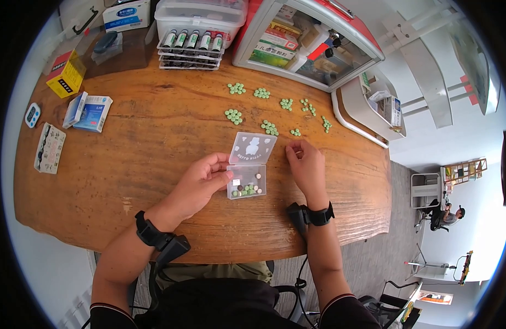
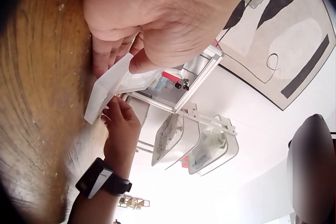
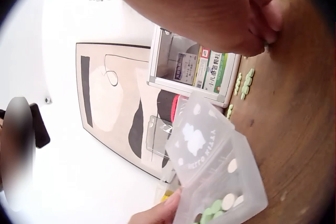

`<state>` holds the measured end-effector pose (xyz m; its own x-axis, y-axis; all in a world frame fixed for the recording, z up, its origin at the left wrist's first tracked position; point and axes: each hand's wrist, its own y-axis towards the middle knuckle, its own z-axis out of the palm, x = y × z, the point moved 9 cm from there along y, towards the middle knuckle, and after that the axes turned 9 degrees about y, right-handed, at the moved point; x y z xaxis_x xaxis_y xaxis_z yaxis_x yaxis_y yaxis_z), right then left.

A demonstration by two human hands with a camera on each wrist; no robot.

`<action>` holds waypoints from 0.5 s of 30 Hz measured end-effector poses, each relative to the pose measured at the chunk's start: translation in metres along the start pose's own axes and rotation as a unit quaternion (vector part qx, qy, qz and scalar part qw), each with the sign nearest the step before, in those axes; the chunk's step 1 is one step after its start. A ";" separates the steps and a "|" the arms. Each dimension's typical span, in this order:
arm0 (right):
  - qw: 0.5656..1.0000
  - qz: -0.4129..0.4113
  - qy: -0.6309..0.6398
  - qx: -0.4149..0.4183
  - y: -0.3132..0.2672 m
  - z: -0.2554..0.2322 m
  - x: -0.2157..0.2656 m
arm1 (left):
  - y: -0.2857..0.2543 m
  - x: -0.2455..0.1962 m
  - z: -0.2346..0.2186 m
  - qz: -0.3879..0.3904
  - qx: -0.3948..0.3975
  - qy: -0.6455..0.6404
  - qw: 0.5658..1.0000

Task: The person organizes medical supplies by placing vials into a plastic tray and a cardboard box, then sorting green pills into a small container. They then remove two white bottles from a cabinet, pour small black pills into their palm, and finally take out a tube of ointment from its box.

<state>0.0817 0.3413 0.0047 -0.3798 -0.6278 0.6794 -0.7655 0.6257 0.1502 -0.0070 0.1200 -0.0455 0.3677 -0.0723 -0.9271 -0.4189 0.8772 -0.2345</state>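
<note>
My left hand (image 1: 198, 183) holds a clear plastic pill box (image 1: 264, 183) at its left side, thumb over the rim. The box's lid (image 1: 253, 147), printed with a white cartoon figure, stands open towards the back. Green, white and dark tablets (image 3: 212, 211) lie inside the box. To the right of the box, my right hand (image 1: 307, 167) has thumb and forefinger pinched together low over the table. A small green tablet (image 3: 268, 45) shows at its fingertips in the right wrist view. A small cluster of green tablets (image 1: 295, 132) lies just beyond that hand.
More clusters of green tablets (image 1: 233, 115) lie across the wooden table (image 1: 126, 153). At the back stand a rack of small bottles (image 1: 192, 49) and a glass-fronted medicine cabinet (image 1: 307, 44). Medicine boxes (image 1: 94, 113) and a timer (image 1: 32, 115) are at the left.
</note>
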 end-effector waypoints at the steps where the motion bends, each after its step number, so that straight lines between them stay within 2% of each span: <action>1: 0.999 0.012 0.043 0.014 -0.004 0.001 0.003 | 0.000 -0.001 0.000 0.000 -0.001 0.000 1.000; 6: 0.982 0.059 0.165 0.070 -0.035 0.002 0.044 | 0.001 0.003 0.000 -0.004 -0.001 -0.007 1.000; 8: 0.949 0.035 0.276 0.146 -0.045 0.015 0.059 | 0.002 0.003 0.000 -0.006 -0.002 -0.009 1.000; 11: 0.939 0.063 0.294 0.168 -0.036 0.022 0.044 | 0.000 -0.001 0.000 -0.008 -0.006 -0.006 1.000; 13: 0.947 0.075 0.276 0.146 -0.014 0.021 0.017 | -0.001 -0.003 0.001 -0.008 -0.005 -0.004 1.000; 15: 0.975 0.106 0.190 0.046 0.009 0.004 -0.017 | 0.000 -0.002 0.001 -0.009 -0.002 0.001 1.000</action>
<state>0.0794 0.3556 -0.0084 -0.3279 -0.2609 0.9080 -0.7403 0.6681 -0.0754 -0.0068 0.1202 -0.0435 0.3734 -0.0880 -0.9235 -0.4164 0.8737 -0.2516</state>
